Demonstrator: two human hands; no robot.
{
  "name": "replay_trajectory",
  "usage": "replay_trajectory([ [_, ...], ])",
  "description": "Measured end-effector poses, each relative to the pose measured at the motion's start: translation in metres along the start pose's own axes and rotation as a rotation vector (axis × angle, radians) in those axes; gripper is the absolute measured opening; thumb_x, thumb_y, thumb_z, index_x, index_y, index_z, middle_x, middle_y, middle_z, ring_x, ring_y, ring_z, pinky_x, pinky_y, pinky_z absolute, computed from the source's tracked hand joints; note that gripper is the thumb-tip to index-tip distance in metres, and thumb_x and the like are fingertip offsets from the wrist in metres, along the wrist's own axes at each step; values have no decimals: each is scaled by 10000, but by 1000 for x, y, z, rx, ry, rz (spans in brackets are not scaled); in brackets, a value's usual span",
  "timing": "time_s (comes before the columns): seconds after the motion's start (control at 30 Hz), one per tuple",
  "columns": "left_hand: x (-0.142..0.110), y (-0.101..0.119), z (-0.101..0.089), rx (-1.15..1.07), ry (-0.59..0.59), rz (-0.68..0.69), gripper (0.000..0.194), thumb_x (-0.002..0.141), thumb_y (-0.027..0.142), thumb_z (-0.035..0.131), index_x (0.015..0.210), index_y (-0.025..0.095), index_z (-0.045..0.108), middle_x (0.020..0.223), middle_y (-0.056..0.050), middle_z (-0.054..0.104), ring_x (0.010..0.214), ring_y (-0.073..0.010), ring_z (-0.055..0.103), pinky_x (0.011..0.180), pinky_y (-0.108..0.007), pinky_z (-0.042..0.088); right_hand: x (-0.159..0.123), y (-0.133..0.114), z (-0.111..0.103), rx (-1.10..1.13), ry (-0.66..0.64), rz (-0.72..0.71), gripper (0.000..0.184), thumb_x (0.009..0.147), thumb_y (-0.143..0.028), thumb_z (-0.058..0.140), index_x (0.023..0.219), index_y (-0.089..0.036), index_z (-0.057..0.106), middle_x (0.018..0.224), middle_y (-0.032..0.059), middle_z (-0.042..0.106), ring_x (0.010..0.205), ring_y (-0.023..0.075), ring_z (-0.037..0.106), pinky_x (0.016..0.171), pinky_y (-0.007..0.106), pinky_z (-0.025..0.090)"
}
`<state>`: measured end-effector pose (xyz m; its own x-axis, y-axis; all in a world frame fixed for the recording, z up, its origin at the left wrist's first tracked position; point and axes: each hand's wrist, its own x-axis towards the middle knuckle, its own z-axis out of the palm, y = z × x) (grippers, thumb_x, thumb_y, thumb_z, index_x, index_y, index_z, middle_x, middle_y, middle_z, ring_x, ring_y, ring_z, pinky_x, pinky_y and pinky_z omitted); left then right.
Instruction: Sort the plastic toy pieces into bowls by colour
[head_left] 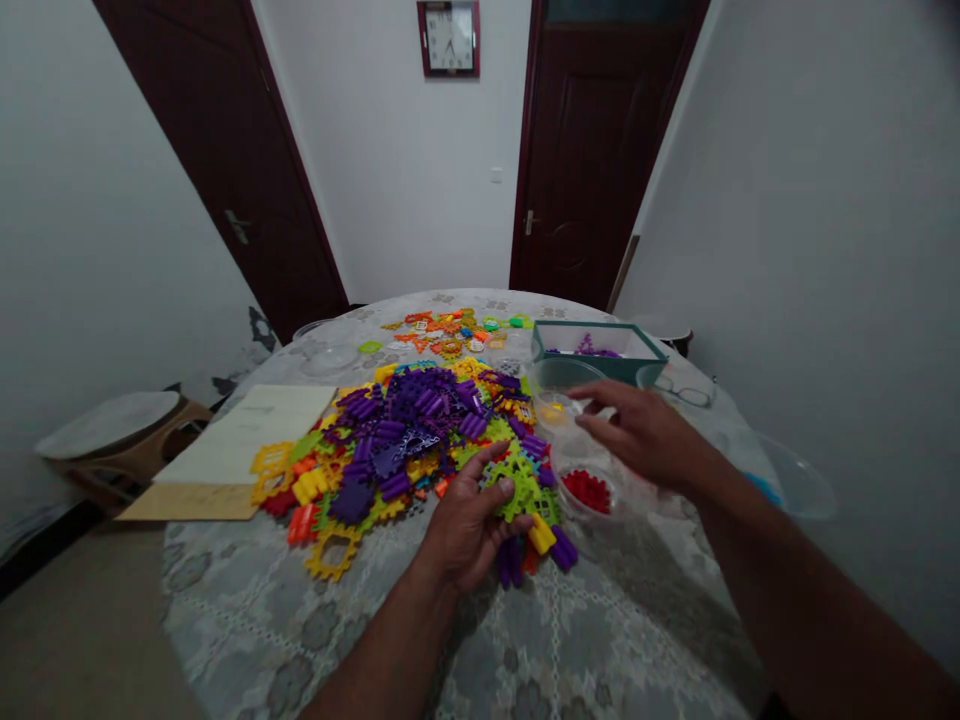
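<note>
My left hand (pixel 466 525) lies against the near right side of a heap of plastic gear pieces. Its fingers are apart, and the thumb and fingertips touch the lime-green gears (pixel 519 475). Beside its fingertips lie a yellow connector piece (pixel 541 535) and purple connectors (pixel 564 548). My right hand (pixel 637 425) hovers over clear plastic tubs, thumb and index finger spread with nothing visible between them. One tub below it holds red gears (pixel 587 492); another, farther back, has yellow pieces (pixel 553 413). Purple pieces (pixel 427 400) cover the top of the heap.
Behind the tubs stands a green-edged box (pixel 600 345) with purple pieces inside. Orange and green pieces (pixel 442 330) are scattered at the table's far side. An open notebook (pixel 244 435) lies at left. Glasses (pixel 690 396) and a clear lid (pixel 799 478) are at right.
</note>
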<state>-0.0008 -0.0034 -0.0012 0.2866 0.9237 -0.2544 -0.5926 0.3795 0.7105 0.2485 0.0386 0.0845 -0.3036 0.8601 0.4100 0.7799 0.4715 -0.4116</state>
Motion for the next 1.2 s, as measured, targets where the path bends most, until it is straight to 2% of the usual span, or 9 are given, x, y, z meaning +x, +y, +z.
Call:
replay_trajectory([
  [0.13,-1,-2,1,15,-41,-4,646,786,174,834,1371,234,568,1042,-61,669,743,-149,694,595,-260,637,-38,-51,34,74,-181,-138,419,961,-286,623,1378,-245,608,1268,111,704,1129,252,682,985,430,549],
  [0.23,0,-3,0,45,-58,3,627,804,187,827,1368,226,555,1052,-63,678,680,-121,678,568,-236,620,-46,-64,52,48,-227,-118,451,951,-227,630,1400,-207,586,1250,129,700,1136,267,670,966,435,562],
  [0.5,1,-4,4,65,-17,-23,646,774,167,832,1350,220,544,1088,-98,693,806,-197,723,562,-277,639,-47,-48,52,74,-129,-96,381,1008,-220,533,1380,-208,615,1282,107,731,1129,252,714,977,415,571],
  [0.73,0,-4,4,104,21,14,636,748,61,726,1337,225,552,1078,-77,688,815,-195,714,593,-304,640,-49,-45,60,105,-21,-91,350,1039,-230,466,1345,-213,636,1258,92,750,1087,225,740,957,382,586],
  [0.83,-1,-2,7,123,22,5,631,729,51,702,1323,222,575,1146,-86,680,813,-191,716,591,-306,636,-44,-41,51,78,61,-75,333,1033,-242,482,1319,-198,646,1262,102,748,1101,222,732,979,376,570],
  [0.9,-2,0,9,132,34,-6,622,731,60,705,1318,228,586,1204,-92,671,804,-181,717,595,-304,636,-38,-29,35,14,122,-12,323,1019,-250,501,1295,-184,657,1221,109,761,1039,224,745,955,372,568],
  [0.97,-2,1,9,139,47,-7,630,736,61,707,1327,240,585,1226,-91,667,791,-169,713,599,-302,635,-33,-4,14,-70,175,91,308,993,-254,528,1251,-180,678,1129,101,781,921,219,754,894,363,571],
  [1.1,-1,1,8,146,54,-12,668,729,48,707,1349,260,576,1216,-83,669,801,-176,718,603,-302,632,-33,69,-25,-283,327,314,293,938,-281,555,1157,-180,722,1013,103,785,853,233,737,850,363,556],
  [1.2,0,1,7,147,58,-19,675,720,47,701,1349,260,581,1217,-87,670,799,-184,721,597,-307,630,-42,119,-37,-418,407,443,346,933,-292,516,1173,-172,733,1057,128,783,897,256,730,873,384,544],
])
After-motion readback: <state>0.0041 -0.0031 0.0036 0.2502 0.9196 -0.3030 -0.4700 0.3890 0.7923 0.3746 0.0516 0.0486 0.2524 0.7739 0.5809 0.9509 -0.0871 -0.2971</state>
